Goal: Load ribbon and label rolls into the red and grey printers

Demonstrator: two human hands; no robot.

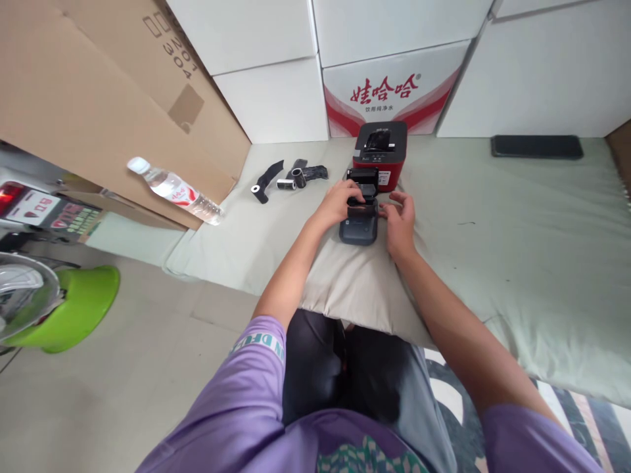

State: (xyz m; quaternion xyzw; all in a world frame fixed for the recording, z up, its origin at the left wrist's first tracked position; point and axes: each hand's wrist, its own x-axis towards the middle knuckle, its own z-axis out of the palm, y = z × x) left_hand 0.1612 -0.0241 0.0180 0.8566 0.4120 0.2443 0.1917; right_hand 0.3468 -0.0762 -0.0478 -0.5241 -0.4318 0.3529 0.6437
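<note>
Leaning over a low surface draped in pale green cloth (458, 276), a person in a purple short-sleeved shirt (246, 381) has both bare hands at a small, dark blue-grey, round-cornered handheld device (358, 231) with its black lid (363, 177) raised at the far end. It lies flat on the cloth, near the front edge, straight ahead of the person's lap. The left hand (339, 200) comes in from the left, its fingers bent narrowly over the opened middle of the device, where a dark, glossy band (361, 210) runs across; whether they pinch anything cannot be told. The right hand (400, 220) is at the device's right edge, thumb and fingers loosely curled with a small gap between them; whether it grips the casing cannot be told either. Just behind the raised lid stands a red, boxy machine with a black top (381, 148), in front of a white carton with red Chinese lettering (394, 92). Off to the left are curled black strips and small rolls (269, 179), and beyond them a clear plastic bottle with a white cap (177, 192) by a tall brown cardboard box (128, 85). A flat black rectangular object (537, 146) lies well apart, far to the right.
</note>
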